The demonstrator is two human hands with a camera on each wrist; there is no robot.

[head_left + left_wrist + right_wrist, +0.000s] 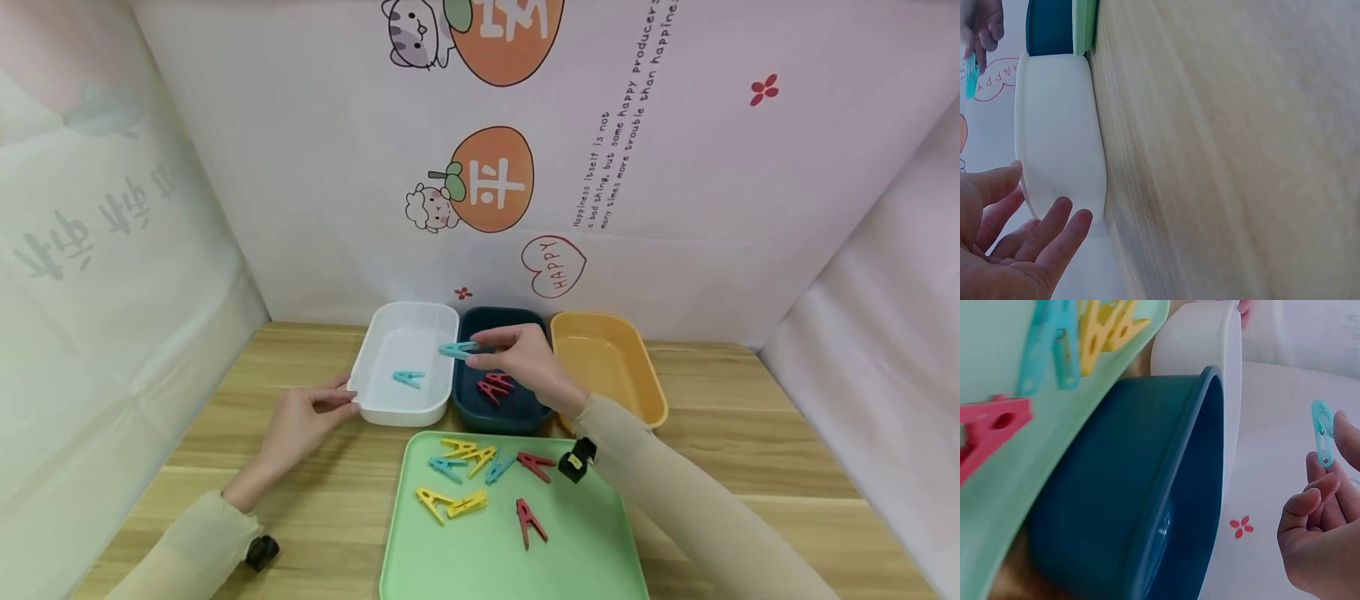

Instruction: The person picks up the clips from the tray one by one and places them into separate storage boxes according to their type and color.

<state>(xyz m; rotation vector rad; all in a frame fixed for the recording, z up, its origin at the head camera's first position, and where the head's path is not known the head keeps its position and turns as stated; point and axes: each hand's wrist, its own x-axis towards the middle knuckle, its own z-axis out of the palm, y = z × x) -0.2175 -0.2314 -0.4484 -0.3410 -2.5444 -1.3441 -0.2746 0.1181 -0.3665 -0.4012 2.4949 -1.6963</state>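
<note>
Between thumb and fingers, my right hand [521,360] pinches a light-blue clothespin [456,350] above the side where the white and dark-blue bins meet. The right wrist view shows this clothespin [1322,432] held up by its end. My left hand [303,421] touches the near left corner of the white bin [401,417], its thumb by the rim and other fingers along the outer wall in the left wrist view. Another light-blue clothespin [408,379] lies inside the white bin. Red clothespins [495,386] lie in the dark-blue bin [501,423], partly below my right hand.
A yellow bin [611,367] stands right of the dark-blue one. In front, a green tray [465,567] bears several yellow [432,502], light-blue [446,468] and red clothespins [529,523]. Behind the bins rises a printed white cloth [337,208]; all stand on a wooden table [322,533].
</note>
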